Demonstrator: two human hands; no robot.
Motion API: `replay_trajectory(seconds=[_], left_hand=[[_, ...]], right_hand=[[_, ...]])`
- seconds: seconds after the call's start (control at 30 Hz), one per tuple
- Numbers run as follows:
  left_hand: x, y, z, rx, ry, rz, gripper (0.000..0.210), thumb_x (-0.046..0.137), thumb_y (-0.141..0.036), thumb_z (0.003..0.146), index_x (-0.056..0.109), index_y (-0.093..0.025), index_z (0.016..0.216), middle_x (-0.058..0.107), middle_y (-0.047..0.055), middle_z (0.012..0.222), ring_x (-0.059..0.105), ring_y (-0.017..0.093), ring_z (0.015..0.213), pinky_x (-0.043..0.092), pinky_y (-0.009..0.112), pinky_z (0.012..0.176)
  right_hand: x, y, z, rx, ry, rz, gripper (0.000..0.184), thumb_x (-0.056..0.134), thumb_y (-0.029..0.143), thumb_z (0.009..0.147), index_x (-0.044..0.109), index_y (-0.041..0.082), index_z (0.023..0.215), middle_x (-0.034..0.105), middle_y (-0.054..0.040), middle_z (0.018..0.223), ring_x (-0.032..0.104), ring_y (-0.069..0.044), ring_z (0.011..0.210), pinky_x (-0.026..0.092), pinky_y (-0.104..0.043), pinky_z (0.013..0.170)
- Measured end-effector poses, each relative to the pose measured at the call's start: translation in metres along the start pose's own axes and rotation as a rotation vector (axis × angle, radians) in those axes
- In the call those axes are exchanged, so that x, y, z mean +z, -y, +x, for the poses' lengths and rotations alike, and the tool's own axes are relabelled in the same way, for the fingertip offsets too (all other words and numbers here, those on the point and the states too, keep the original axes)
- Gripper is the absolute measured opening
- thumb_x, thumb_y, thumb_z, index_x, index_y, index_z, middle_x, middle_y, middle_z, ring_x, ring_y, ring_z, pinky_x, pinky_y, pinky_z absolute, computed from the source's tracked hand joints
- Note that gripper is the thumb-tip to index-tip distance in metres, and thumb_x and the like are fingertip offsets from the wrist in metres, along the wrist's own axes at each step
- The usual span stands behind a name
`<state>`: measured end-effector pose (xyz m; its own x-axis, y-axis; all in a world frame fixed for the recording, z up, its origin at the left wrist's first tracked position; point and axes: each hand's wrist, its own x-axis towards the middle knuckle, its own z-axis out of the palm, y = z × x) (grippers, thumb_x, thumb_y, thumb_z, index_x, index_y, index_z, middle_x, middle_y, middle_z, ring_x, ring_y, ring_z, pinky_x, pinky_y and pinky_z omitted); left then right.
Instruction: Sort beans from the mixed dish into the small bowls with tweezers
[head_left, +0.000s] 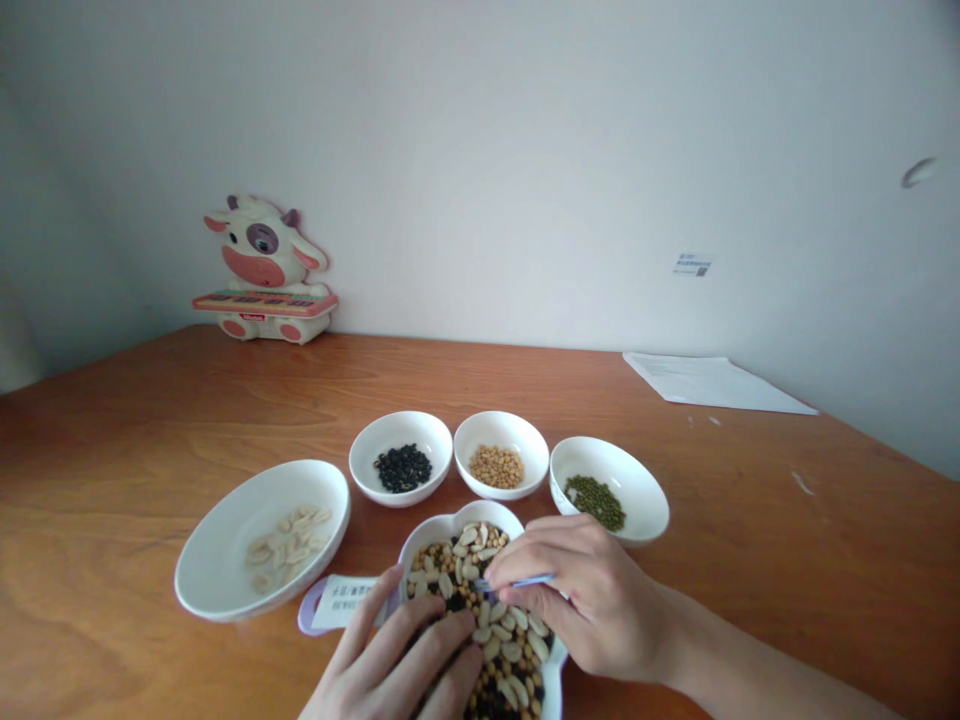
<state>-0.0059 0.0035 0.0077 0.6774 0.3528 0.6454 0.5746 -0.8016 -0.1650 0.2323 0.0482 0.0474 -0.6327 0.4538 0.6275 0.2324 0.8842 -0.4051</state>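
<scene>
My right hand (pixel 592 590) is closed in a pinch around thin blue-purple tweezers (pixel 529 580), whose tips point left into the mixed beans and peanuts. Those lie in a white tray (pixel 553 690) with a wavy rim, close in front of me. My left hand (pixel 409 655) rests over the tray's left side, fingers spread and reaching over the contents. A purple handle with a white label (pixel 345 603) sticks out to the left beneath its fingers. Peanuts (pixel 510 652), yellow beans and dark beans show between the hands; the tray's lower left is covered.
Behind the tray stand bowls of black beans (pixel 403 468), yellow beans (pixel 496 467) and green beans (pixel 596 502). Left of it is a larger bowl (pixel 217 545) of peanut halves. A cow toy keyboard (pixel 266 275) and paper sheets (pixel 712 383) lie by the wall.
</scene>
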Motion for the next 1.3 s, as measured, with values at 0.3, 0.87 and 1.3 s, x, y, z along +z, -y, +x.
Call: replay_trajectory(seconds=[0.3, 0.87, 1.3], left_hand=[[0.005, -0.002, -0.004, -0.013, -0.01, -0.004, 0.037, 0.037, -0.026, 0.11, 0.073, -0.026, 0.107, 0.074, -0.007, 0.111, 0.065, 0.009, 0.105, 0.013, 0.032, 0.129], [0.001, 0.0, -0.003, 0.019, 0.023, 0.02, 0.036, 0.037, -0.024, 0.109, 0.073, -0.027, 0.108, 0.074, -0.008, 0.11, 0.066, 0.009, 0.102, 0.015, 0.029, 0.128], [0.002, -0.001, -0.003, 0.004, -0.005, 0.019, 0.035, 0.037, -0.024, 0.109, 0.073, -0.026, 0.107, 0.073, -0.007, 0.109, 0.065, 0.009, 0.103, 0.016, 0.03, 0.128]], right_hand=[[0.001, 0.001, 0.001, 0.002, 0.007, 0.005, 0.009, 0.059, 0.014, 0.099, 0.068, 0.015, 0.098, 0.078, -0.0044, 0.085, 0.071, -0.017, 0.072, 0.053, -0.027, 0.069], [0.001, -0.001, 0.001, 0.054, -0.025, 0.009, 0.011, 0.059, 0.015, 0.098, 0.069, 0.014, 0.094, 0.076, -0.0041, 0.078, 0.067, -0.015, 0.063, 0.05, -0.027, 0.062], [-0.001, -0.001, 0.0, 0.108, -0.023, 0.011, 0.014, 0.057, 0.018, 0.098, 0.07, 0.015, 0.093, 0.076, -0.0056, 0.077, 0.071, -0.017, 0.066, 0.053, -0.027, 0.064]])
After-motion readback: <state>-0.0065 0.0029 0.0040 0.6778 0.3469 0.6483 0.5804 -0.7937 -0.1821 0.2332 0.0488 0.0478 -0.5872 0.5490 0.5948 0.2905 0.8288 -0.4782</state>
